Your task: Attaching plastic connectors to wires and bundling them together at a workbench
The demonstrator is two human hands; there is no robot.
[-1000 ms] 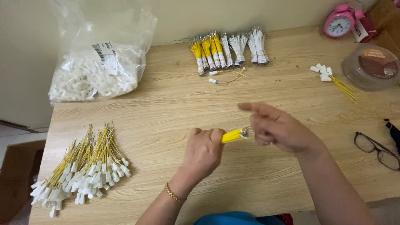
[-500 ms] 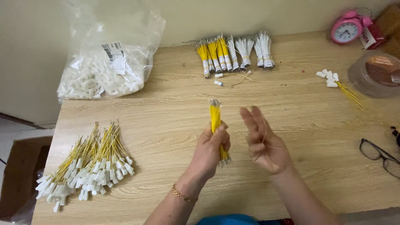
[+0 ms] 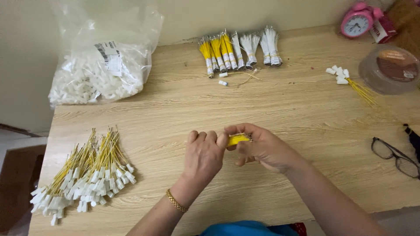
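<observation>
Held item: a small bundle of thin yellow wires is gripped between both hands, above the middle of the pale wooden desk.
Left hand: curled closed on the near end of the bundle; a gold bracelet is worn at the wrist.
Right hand: fingers wrapped narrowly round the far end, thumb on top.
Step in hand: the wires appear to be being gathered and squared into a bunch; that is a judgement.
Next move calls for: a steady pinch, so that no strand slips from the bunch.
Left of the hands: a fanned pile of yellow wires with white plastic connectors is laid on the desk.
Far edge: taped bunches of yellow and white wires are set in a row.
Far left: a clear plastic bag of white connectors.
Right side: a few loose connectored wires, a round lidded plastic tub, black-framed spectacles, a pink alarm clock.
</observation>
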